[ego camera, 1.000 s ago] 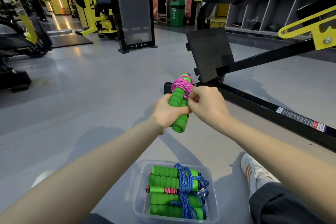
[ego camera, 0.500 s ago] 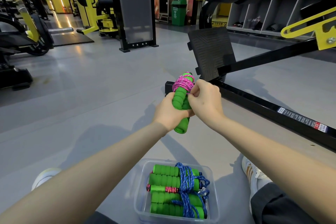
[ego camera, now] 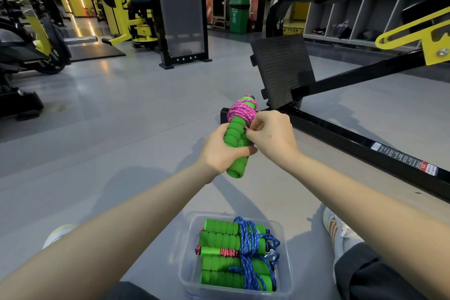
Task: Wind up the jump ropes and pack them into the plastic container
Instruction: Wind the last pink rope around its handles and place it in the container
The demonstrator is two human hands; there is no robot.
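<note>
My left hand point(ego camera: 222, 151) grips a pair of green foam jump-rope handles point(ego camera: 237, 136), held upright and tilted to the right. Pink rope point(ego camera: 241, 112) is wound round their upper part. My right hand point(ego camera: 272, 137) pinches the rope's end at the right side of the handles, just under the coil. Below, between my legs, a clear plastic container point(ego camera: 188, 273) holds several green handles point(ego camera: 220, 238) bound with blue rope point(ego camera: 248, 248) and one with a band of pink rope.
A black gym machine frame point(ego camera: 353, 146) with a ribbed footplate point(ego camera: 280, 68) stands close behind my hands and runs off to the right. Grey floor point(ego camera: 109, 129) stretches left. My white shoes point(ego camera: 338, 231) flank the container. More machines stand far left.
Both hands have lifted the handles a little. My right hand's fingers have shifted lower along the rope coil. The container has not moved.
</note>
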